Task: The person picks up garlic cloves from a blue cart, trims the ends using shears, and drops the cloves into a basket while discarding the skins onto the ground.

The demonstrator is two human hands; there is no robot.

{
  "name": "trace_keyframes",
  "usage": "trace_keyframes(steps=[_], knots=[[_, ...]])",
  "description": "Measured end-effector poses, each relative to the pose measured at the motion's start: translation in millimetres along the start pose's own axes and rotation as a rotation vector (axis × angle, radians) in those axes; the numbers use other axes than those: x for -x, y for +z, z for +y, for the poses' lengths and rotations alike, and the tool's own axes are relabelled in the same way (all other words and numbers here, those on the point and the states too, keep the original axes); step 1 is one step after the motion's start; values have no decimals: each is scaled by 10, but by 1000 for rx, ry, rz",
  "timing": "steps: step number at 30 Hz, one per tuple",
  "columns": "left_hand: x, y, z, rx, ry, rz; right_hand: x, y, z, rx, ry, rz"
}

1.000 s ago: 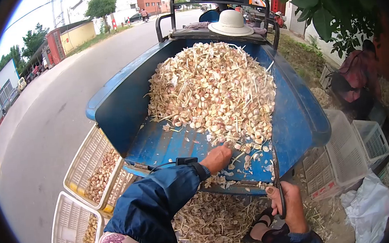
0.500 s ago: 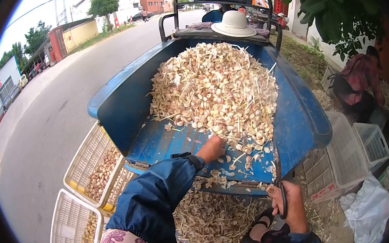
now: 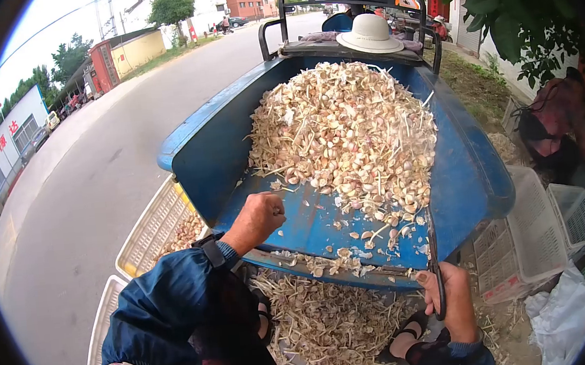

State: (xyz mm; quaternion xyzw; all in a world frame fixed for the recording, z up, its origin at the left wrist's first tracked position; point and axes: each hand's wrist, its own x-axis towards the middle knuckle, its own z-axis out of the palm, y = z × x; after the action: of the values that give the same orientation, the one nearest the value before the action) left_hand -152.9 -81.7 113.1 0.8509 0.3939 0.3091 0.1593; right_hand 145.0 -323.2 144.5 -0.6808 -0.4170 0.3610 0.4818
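A large heap of garlic cloves and dry skins [image 3: 343, 129] lies in a blue truck bed [image 3: 309, 212]. Above the bed's left front part is my left hand [image 3: 259, 218], its fingers curled closed; what it holds, if anything, is hidden. My right hand [image 3: 450, 301] is wrapped round the looped end of a dark metal tool [image 3: 434, 246] at the bed's right front edge. The tool points up along the right side of the cloves. Loose cloves and skins are scattered along the front lip.
Crates [image 3: 154, 229] with cloves stand at the left. White crates [image 3: 530, 231] and a plastic bag [image 3: 561, 312] are at the right. Skins [image 3: 325, 318] cover the ground below the lip. A hat [image 3: 370, 34] sits behind the heap. Another person [image 3: 553, 121] crouches at the right.
My left hand has moved left and slightly up, away from the loose cloves near the lip. My right hand still holds the tool. The whole view has shifted a little.
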Motion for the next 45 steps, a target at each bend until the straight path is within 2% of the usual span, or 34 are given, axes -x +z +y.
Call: trace_keyframes(steps=[1,5,7,9,10,11,13,14,16,17,19,23,26,30,33,34,35,37,38,41,42,43,45], knots=[[184,-273,-163,-92,-23,18,13,15,-21,4,-9,-6],[920,-1125,-1143,-505,-387,87,13,43,-55,-2,-56,4],[1274,-1119,-1586,-991,-285,253,-18,2,28,42,-91,-5],[1243,-1153,-1724,-677,-566,-111,-26,-14,32,8,-89,32],[1254,-1030,-1928,-562,-392,-103,-28,-38,57,2,-71,52],[966,-864,-1489,-417,-396,-202,-37,-48,76,-7,-60,66],[519,-407,-531,-137,-183,-96,-69,-33,58,-37,-50,77],[309,-149,-318,-111,19,-122,-68,-26,23,-55,-41,79],[-77,423,20,95,95,-263,-81,-21,36,-89,-40,82],[-352,874,438,100,201,-283,-97,-35,57,-87,-18,82],[-562,1519,389,119,359,-252,-102,-16,24,-93,11,64],[-658,2248,266,-85,388,-277,-102,-109,74,-81,-20,91],[-504,2180,321,-134,426,-255,-89,-149,97,-65,-41,112],[-496,2100,59,-152,440,-207,-45,-220,150,-146,-83,93],[-527,2047,-49,-198,314,-213,22,-249,149,-169,-45,148],[-552,2025,-71,-191,342,-238,40,-278,151,-119,-44,141],[-581,2049,-62,-167,291,-242,50,-313,148,-70,-44,134],[-677,2005,179,-117,190,-245,69,-359,131,-26,-53,125],[-753,1976,324,113,-42,-377,79,-369,121,-31,-58,125],[-800,2254,567,229,309,-201,87,-366,134,-59,-64,107],[-784,2465,530,328,307,-197,87,-365,144,-70,-64,99],[-771,2639,520,182,369,-163,89,-372,152,-64,-63,88],[-736,2841,502,142,358,-142,83,-398,174,-50,-63,66]])
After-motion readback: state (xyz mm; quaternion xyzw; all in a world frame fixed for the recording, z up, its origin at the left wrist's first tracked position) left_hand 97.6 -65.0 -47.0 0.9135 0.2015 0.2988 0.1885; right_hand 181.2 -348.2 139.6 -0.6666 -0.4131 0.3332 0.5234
